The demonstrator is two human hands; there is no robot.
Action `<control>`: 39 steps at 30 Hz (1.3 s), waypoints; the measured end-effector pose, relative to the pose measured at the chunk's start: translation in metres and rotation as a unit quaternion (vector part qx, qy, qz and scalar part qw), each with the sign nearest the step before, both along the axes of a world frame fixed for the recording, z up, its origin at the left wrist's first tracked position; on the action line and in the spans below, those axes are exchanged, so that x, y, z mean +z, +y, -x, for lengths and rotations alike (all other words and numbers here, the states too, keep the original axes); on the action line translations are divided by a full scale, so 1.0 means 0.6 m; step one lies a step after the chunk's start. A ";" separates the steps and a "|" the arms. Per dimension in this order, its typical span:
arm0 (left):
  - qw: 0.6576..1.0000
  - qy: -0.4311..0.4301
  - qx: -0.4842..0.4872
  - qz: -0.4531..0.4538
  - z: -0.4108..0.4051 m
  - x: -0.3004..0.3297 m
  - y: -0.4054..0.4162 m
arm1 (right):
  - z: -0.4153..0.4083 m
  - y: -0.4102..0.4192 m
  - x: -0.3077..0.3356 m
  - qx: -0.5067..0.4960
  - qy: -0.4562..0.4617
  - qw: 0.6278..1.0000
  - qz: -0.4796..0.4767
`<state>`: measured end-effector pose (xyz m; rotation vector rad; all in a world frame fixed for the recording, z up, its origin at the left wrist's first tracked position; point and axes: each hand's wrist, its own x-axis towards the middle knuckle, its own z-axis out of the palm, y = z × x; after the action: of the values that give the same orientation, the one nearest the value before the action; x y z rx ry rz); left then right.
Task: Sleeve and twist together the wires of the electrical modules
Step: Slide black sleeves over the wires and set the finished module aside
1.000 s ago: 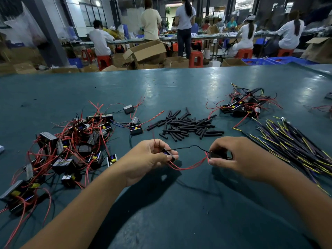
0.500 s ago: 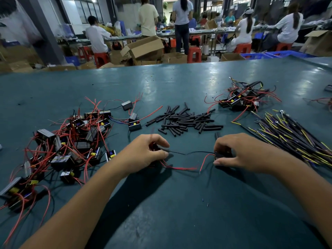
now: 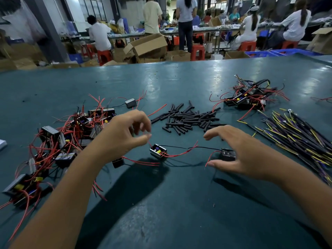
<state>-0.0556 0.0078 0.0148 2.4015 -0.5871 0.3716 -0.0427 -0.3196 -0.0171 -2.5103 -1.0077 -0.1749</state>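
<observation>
**Teal desk, two joined modules between the hands**

Teal sheeting covered the desk (image 3: 179, 212), and a broad bare stretch was seen along its near side, under both forearms. The far edge was bordered by cardboard boxes (image 3: 149, 45) and red stools (image 3: 197, 52).

The left flank was crowded by a pile of modules (image 3: 53, 146) tangled in red leads. Black sleeves (image 3: 188, 118) were heaped at mid-desk, a smaller finished pile (image 3: 251, 97) was set far right, and yellow-and-black wires (image 3: 296, 137) were fanned along the right edge.

Between the hands, two modules were laid on the desk: a left module (image 3: 158, 152) with a yellow part on top, and a dark right module (image 3: 228, 154). They were linked by a thin black wire (image 3: 179, 147), with red leads curling beside it.

The left hand (image 3: 124, 135) was raised with fingers loosely curled; a red lead ran up to its fingertips, though a pinch could not be confirmed. The right hand (image 3: 246, 155) was spread open, with the right module between its thumb and fingers.
</observation>
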 end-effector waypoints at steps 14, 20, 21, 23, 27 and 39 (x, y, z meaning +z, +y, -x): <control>0.980 0.050 -0.076 -0.175 -0.009 -0.051 -0.056 | 0.008 0.026 -0.018 0.014 -0.006 1.000 0.010; 0.986 0.043 -0.106 -0.118 -0.002 -0.044 -0.059 | 0.007 0.027 -0.018 -0.002 -0.013 1.000 0.002; 0.987 0.045 -0.104 -0.115 -0.001 -0.045 -0.061 | 0.007 0.027 -0.018 -0.009 -0.020 1.000 -0.005; 0.988 0.043 -0.100 -0.112 0.001 -0.047 -0.064 | 0.007 0.027 -0.018 -0.020 -0.039 0.999 -0.018; 0.987 0.053 -0.105 -0.111 0.006 -0.047 -0.068 | 0.004 0.030 -0.023 -0.026 -0.054 0.997 -0.050; 0.972 0.145 -0.145 -0.111 0.005 -0.032 -0.044 | -0.009 0.019 -0.026 -0.042 -0.056 0.995 -0.071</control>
<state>-0.0587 -0.0189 -0.0047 2.4655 -0.8636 -0.1780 -0.0376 -0.3081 -0.0330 -2.4365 -0.8984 -0.4033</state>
